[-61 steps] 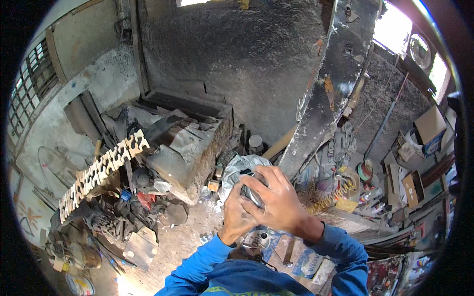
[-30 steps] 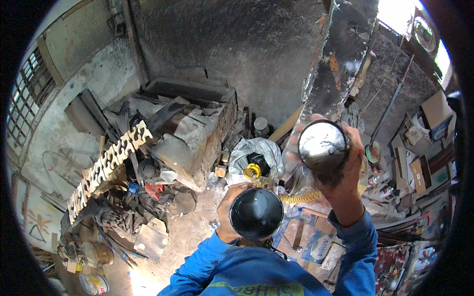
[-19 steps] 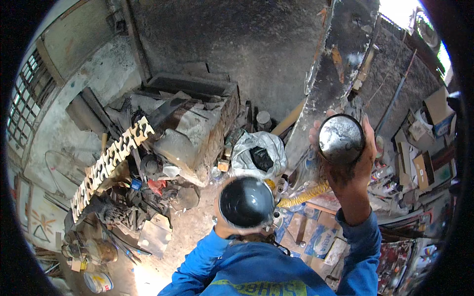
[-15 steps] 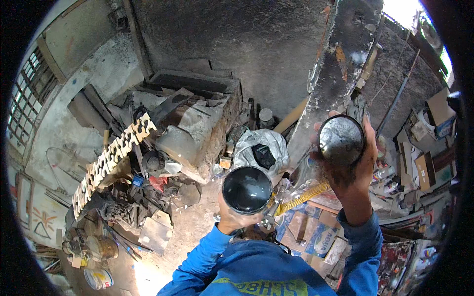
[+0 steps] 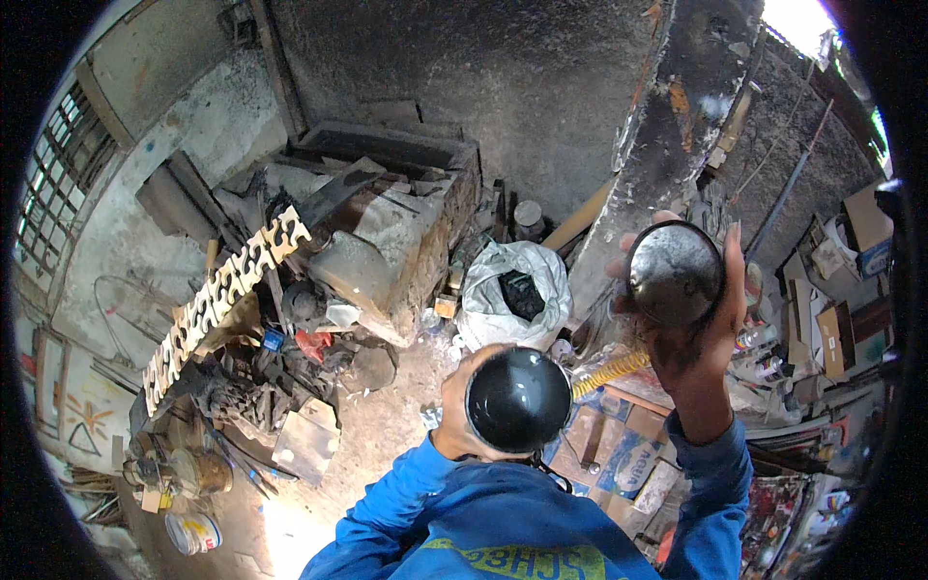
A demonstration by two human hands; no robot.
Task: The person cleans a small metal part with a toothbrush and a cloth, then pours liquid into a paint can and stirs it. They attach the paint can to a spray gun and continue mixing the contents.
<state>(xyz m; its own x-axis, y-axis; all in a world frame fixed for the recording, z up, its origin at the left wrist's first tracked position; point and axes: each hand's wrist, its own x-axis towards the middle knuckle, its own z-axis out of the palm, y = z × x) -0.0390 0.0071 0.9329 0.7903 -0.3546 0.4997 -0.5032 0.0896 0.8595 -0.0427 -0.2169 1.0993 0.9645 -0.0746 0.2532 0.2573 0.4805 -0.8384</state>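
Note:
In my left hand (image 5: 458, 404), close to my chest, is a glossy black bowl (image 5: 519, 399). Its dark, shiny inside faces up, and my fingers curl around its left side. Farther out to the right, my right hand (image 5: 704, 365) cups a second round bowl (image 5: 676, 275) with a dark rim and a mottled grey, reflective surface. Fingers show along both of its sides, and black smudges cover the palm below it. The two bowls are apart. The undersides of both are hidden.
A white sack (image 5: 519, 333) with black material inside stands on the floor ahead. Left of it is a masonry forge-like block (image 5: 406, 256), with a wavy cut-out strip (image 5: 227, 295) over scrap. A yellow coiled hose (image 5: 611, 372) runs between my hands. Boxes (image 5: 831, 333) crowd the right.
My left hand has shifted right and nearer my body, carrying the glossy black bowl, which now sits at a different tilt. My right hand still holds its bowl in nearly the same place.

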